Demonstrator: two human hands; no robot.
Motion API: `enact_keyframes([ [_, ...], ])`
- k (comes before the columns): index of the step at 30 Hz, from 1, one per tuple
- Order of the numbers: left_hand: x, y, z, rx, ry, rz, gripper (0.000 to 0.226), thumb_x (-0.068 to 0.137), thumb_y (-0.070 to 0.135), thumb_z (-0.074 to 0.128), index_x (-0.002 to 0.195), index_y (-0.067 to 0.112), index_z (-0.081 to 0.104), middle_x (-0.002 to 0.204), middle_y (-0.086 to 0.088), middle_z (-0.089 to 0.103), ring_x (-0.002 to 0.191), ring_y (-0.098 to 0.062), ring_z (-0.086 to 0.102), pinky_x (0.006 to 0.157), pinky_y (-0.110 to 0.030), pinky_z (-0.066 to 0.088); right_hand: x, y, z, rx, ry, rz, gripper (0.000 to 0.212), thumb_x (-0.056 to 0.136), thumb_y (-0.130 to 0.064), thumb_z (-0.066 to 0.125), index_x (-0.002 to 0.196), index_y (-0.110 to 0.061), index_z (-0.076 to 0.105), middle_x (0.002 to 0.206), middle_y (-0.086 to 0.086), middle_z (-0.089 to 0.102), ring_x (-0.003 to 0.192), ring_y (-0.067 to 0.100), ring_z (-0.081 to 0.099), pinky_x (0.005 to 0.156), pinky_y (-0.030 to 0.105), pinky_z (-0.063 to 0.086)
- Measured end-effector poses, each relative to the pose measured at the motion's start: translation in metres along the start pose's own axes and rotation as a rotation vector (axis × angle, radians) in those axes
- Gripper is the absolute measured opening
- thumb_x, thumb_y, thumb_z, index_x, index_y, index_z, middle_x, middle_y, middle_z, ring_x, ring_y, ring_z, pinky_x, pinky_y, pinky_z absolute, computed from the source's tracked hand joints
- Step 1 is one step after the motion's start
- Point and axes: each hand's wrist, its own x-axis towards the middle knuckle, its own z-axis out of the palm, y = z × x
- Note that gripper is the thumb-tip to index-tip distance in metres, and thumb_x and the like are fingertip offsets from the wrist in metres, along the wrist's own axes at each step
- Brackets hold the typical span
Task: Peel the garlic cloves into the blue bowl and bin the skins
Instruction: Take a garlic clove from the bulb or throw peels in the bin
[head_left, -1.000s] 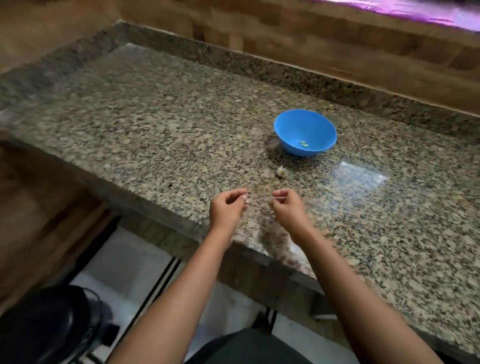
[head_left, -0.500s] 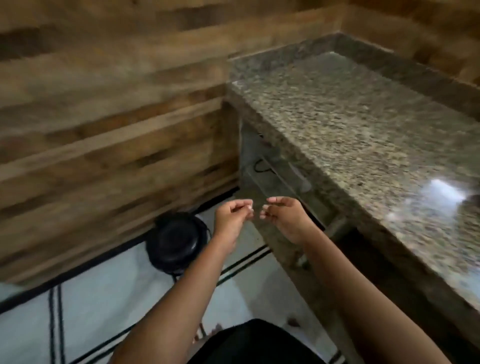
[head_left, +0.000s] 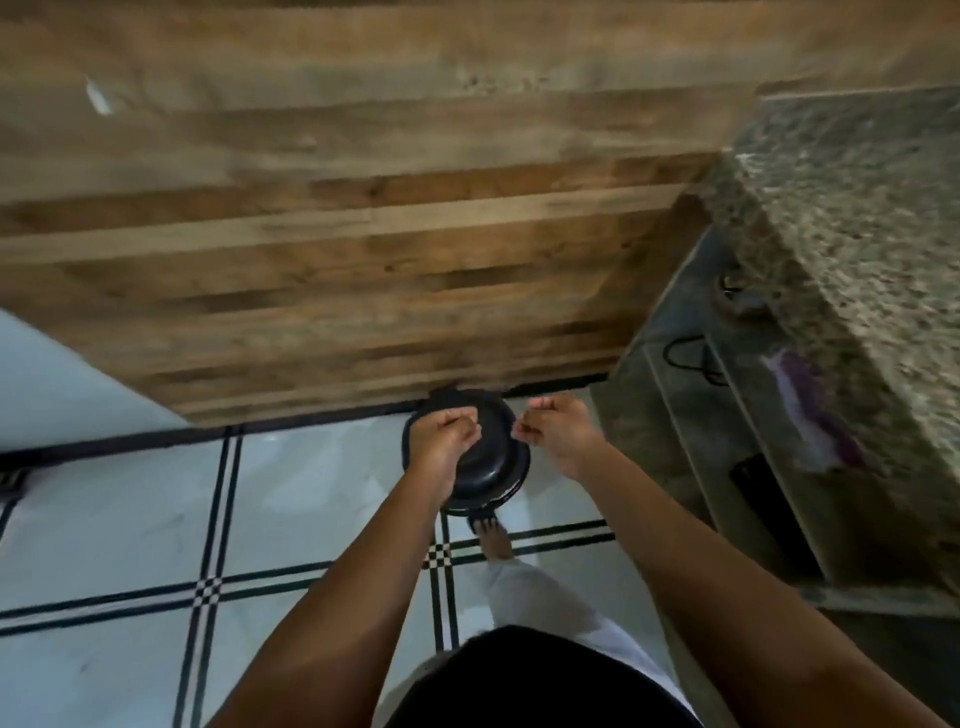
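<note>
OVER THE BIN: You are holding both hands above a round black bin (head_left: 488, 467) that is sitting on the tiled floor (head_left: 130, 519), tight against the wood-panelled wall (head_left: 363, 234). Your left hand (head_left: 441, 441) is hovering over the bin's left side and your right hand (head_left: 558, 434) at its right rim. Each is showing fingers curled in with the tips drawn to the thumb. Whether they are pinching garlic skins cannot be told (anything there is too small to make out). The blue bowl and the cloves are lying outside the frame.

Your bare foot (head_left: 493, 538) is reaching the bin's front, apparently working a pedal, though blur is hiding whether the lid is up. By the look of it, you are doing the binning step. To do it well, be checking that the mouth is open before letting go, and be bringing both hands toward the middle of the opening rather than its edge. Then be spreading the fingers and rubbing the tips together, since papery skins are likely clinging to damp fingers and drifting as they fall. Going lower is safer.

The wall is closing off the far side. The stone counter (head_left: 857, 234) is overhanging on your right, with shelves (head_left: 701, 441) and a loose black cable (head_left: 691, 356) under it. Open floor is lying to your left and toward you, so that is the way to be stepping clear.
</note>
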Motion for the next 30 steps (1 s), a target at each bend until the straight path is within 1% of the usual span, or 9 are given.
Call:
enact_keyframes([
  [4,0.046,0.004,-0.005,0.012,0.065,-0.11,0.017,0.087,-0.013,0.054,0.101,-0.009,0.064,0.106,-0.019,0.061,0.094,-0.026,0.059,0.084,-0.029,0.05,0.047,0.0,0.022,-0.065,0.046,0.121,0.028,0.087,0.017,0.047,0.07,-0.005,0.045,0.067,0.014,0.051,0.06,0.022,0.053,0.059,0.028,0.051],
  [9,0.094,-0.009,-0.005,0.011,0.094,-0.245,0.014,0.087,-0.012,0.052,0.089,-0.006,0.064,0.089,-0.011,0.06,0.078,-0.021,0.058,0.071,-0.024,0.053,0.104,0.007,0.038,-0.11,0.127,0.24,0.03,0.088,0.017,0.042,0.07,-0.006,0.044,0.069,0.012,0.045,0.055,0.023,0.043,0.068,0.047,0.053],
  [12,0.116,-0.011,-0.003,-0.024,0.131,-0.318,0.026,0.089,-0.01,0.047,0.068,0.004,0.055,0.076,-0.01,0.051,0.071,-0.021,0.05,0.071,-0.03,0.043,0.124,0.009,0.04,-0.076,0.106,0.309,0.034,0.093,0.009,0.036,0.067,-0.009,0.044,0.066,0.012,0.04,0.051,0.019,0.042,0.058,0.033,0.05],
  [15,0.128,-0.006,-0.002,-0.055,0.15,-0.349,0.012,0.094,0.002,0.048,0.09,0.001,0.059,0.088,-0.013,0.055,0.085,-0.024,0.055,0.072,-0.031,0.045,0.137,0.011,0.04,-0.048,0.093,0.301,0.022,0.094,-0.001,0.042,0.077,-0.005,0.056,0.08,0.021,0.055,0.063,0.015,0.049,0.068,0.028,0.045],
  [18,0.124,0.0,-0.004,-0.044,0.121,-0.326,0.028,0.094,0.005,0.049,0.121,-0.004,0.054,0.097,-0.011,0.056,0.09,-0.023,0.056,0.076,-0.028,0.047,0.133,0.013,0.042,0.018,0.137,0.262,0.016,0.088,-0.002,0.053,0.091,0.003,0.068,0.097,0.025,0.061,0.08,0.023,0.052,0.082,0.035,0.043],
  [20,0.11,0.006,-0.001,-0.032,0.071,-0.297,0.029,0.096,0.003,0.047,0.124,-0.005,0.051,0.104,-0.012,0.056,0.094,-0.023,0.055,0.085,-0.029,0.045,0.123,0.011,0.038,0.014,0.136,0.22,0.02,0.087,-0.001,0.053,0.078,-0.009,0.069,0.092,0.012,0.062,0.087,0.024,0.054,0.085,0.035,0.043],
  [23,0.081,0.016,0.013,0.007,-0.027,-0.201,0.029,0.098,0.005,0.044,0.125,-0.004,0.05,0.118,-0.017,0.056,0.101,-0.023,0.056,0.091,-0.03,0.044,0.091,0.0,0.025,0.085,0.154,0.117,0.024,0.09,0.001,0.052,0.072,-0.012,0.062,0.085,0.008,0.06,0.084,0.022,0.055,0.073,0.03,0.045],
  [27,0.036,0.021,0.052,0.042,-0.165,-0.084,0.026,0.098,0.005,0.044,0.12,-0.002,0.055,0.114,-0.017,0.06,0.1,-0.025,0.059,0.087,-0.03,0.047,0.031,-0.01,-0.018,0.287,0.235,0.008,0.017,0.095,0.002,0.044,0.104,-0.003,0.058,0.096,0.011,0.061,0.09,0.023,0.059,0.087,0.035,0.049],
  [30,-0.011,0.014,0.096,0.104,-0.351,-0.027,0.025,0.098,0.008,0.044,0.118,0.0,0.056,0.1,-0.01,0.062,0.089,-0.022,0.061,0.077,-0.025,0.05,-0.018,-0.011,-0.071,0.405,0.328,-0.092,0.017,0.094,-0.002,0.049,0.109,-0.004,0.058,0.093,0.01,0.063,0.081,0.022,0.062,0.078,0.032,0.05],
])
